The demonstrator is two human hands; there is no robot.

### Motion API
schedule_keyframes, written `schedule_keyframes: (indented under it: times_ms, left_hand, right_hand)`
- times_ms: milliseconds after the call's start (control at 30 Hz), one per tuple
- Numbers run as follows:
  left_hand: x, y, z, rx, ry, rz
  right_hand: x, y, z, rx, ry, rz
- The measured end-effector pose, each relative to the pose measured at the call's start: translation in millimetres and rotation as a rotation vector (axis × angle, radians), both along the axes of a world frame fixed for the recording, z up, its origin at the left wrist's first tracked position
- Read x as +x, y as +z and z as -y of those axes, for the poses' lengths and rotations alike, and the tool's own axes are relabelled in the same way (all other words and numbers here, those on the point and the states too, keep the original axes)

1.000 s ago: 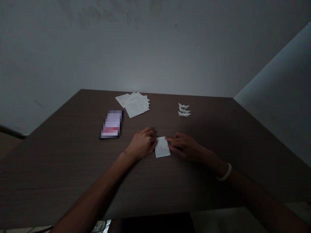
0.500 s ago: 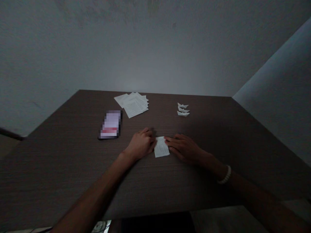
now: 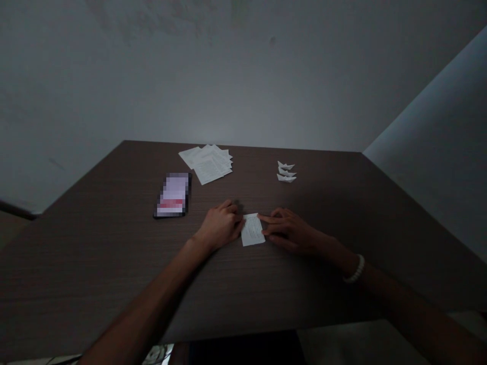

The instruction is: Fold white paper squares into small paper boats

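A small printed paper lies on the table between my two hands. My left hand rests at its left edge, with the fingers curled and their tips on the paper; the tips are partly hidden. On the opposite side, my right hand has its index finger stretched to the upper right corner. The thumb is spread lower down and touches the right edge, while the other fingers bend back. A pale beaded bracelet circles the right wrist.
Beyond the hands stand three small folded paper boats in a close row. A fanned stack of printed sheets lies at the back left, with a phone nearer. The brown table meets a wall behind.
The fingers of my right hand have spread apart, with the index finger singled out and the others drawn back. My left hand and the paper look nearly unmoved.
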State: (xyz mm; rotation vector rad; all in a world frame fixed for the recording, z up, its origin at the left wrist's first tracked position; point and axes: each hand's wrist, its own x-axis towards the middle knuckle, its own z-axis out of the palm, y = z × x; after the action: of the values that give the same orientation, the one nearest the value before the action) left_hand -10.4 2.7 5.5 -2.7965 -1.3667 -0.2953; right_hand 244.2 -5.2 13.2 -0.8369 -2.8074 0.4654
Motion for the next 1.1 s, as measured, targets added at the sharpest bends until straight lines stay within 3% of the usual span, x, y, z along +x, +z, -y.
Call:
schedule_keyframes:
  times_ms: [533, 833, 1100]
  left_hand:
    - [2.8, 3.0, 2.4, -0.025, 0.056, -0.006]
    - [1.1, 2.1, 1.0, 0.003, 0.000, -0.028]
    - [5.0, -3.8, 5.5, 0.131, -0.117, -0.037]
  right_hand:
    - [8.2, -3.2, 13.8, 0.127, 0.121, 0.118]
    - [4.0, -5.0, 30.0, 0.156, 0.003, 0.078]
    - [-3.2, -10.7, 20.4, 0.245, -0.151, 0.105]
